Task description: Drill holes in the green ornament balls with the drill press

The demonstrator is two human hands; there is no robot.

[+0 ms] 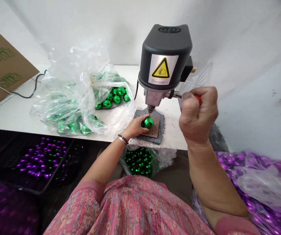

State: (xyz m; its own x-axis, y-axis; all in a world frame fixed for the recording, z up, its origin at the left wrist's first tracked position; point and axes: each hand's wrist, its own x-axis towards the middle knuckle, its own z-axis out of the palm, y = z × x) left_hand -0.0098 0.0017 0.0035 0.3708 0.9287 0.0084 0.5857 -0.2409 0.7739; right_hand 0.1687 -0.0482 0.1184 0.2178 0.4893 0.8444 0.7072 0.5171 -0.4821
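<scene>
My left hand (138,126) grips a shiny green ball (148,122) on a small brown board (155,128), which lies on the grey base plate (161,138) of a drill press. Directly above the ball is the chuck (151,108), its bit close to or touching the top; I cannot tell which. The dark motor housing (166,45) carries a yellow warning label. My right hand (199,114) is closed around the drill press's feed handle (198,99), whose red knob shows partly between the fingers.
Clear plastic bags (81,81) of green balls stand on the white table (15,120) at left, near a cardboard box (3,62). Below the table edge are a bag of green balls (139,161) and a black crate (42,191) with purple ones. More purple balls (260,202) sit bagged at right.
</scene>
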